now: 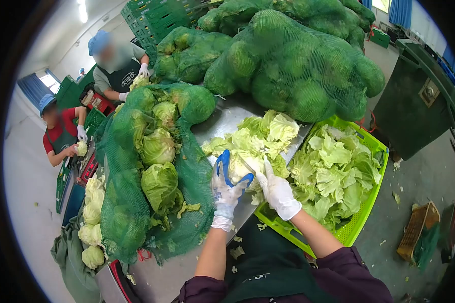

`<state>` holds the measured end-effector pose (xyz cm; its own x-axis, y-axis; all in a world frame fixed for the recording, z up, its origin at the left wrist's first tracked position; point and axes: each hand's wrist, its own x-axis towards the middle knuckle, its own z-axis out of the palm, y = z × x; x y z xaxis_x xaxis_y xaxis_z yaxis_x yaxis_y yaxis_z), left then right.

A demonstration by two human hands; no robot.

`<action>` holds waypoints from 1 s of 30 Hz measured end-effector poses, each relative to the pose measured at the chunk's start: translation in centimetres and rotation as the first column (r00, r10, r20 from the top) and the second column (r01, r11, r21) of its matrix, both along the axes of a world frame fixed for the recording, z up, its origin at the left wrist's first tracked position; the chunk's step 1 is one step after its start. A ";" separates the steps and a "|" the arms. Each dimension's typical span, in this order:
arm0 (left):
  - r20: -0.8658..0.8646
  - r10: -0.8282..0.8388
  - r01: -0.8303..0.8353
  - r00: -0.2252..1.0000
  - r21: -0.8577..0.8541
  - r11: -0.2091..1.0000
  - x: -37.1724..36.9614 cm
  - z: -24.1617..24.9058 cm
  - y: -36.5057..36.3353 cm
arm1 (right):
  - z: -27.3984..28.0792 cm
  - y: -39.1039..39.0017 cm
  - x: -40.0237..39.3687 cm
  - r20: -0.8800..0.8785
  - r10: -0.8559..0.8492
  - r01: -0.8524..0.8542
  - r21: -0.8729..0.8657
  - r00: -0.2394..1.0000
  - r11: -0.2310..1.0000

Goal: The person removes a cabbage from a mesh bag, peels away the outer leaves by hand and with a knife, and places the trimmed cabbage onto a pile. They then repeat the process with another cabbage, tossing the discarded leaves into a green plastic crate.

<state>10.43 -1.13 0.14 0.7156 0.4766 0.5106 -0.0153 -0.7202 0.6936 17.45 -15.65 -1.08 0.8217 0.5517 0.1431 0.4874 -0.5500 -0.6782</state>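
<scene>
A pale green cabbage head lies on the metal table among loose leaves. My left hand, in a white glove with blue-coated fingers, is at its left side. Its fingers and thumb are spread, and the thumb tip overlaps the cabbage in this view. From the right, my right hand in a thin white glove is closed around a small knife, whose blade points up and left over the cabbage. The handle is hidden in the hand.
A yellow-green crate full of leaves stands at right. An opened green net sack with cabbages lies left, and fuller sacks are piled ahead. Two co-workers handle vegetables at left. A dark bin stands far right.
</scene>
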 end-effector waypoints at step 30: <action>-0.399 -0.203 0.263 0.894 0.100 0.960 0.4 3.7 1.8 | -1.2 -0.3 6.2 -0.217 -0.086 0.146 0.277 0.972 0.950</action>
